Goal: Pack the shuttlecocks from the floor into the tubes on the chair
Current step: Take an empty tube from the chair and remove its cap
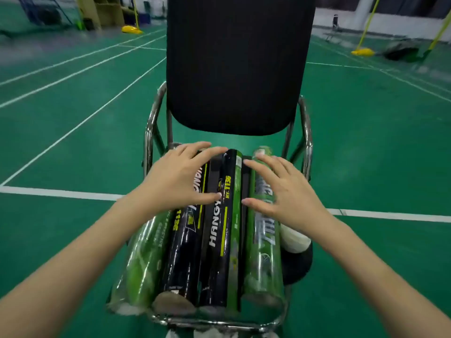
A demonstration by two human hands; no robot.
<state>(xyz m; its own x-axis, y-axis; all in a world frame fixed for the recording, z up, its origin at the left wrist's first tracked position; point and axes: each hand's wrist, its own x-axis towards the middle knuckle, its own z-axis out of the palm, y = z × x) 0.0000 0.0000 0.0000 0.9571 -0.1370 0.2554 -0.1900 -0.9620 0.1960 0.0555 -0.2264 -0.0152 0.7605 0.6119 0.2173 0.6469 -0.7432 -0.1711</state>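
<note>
Resting flat with fingers spread, gripping nothing, the left hand [181, 178] and right hand [280, 189] press four black and green cardboard shuttlecock tubes [219, 230] lying side by side on the black chrome-framed chair [239, 69], suggesting packing is largely finished, though whether any shuttlecocks remain on the floor cannot be told.

A black chair [240, 69] with a chrome frame stands on a green court floor [73, 142], its seat carrying four shuttlecock tubes [219, 228] lying side by side.
</note>
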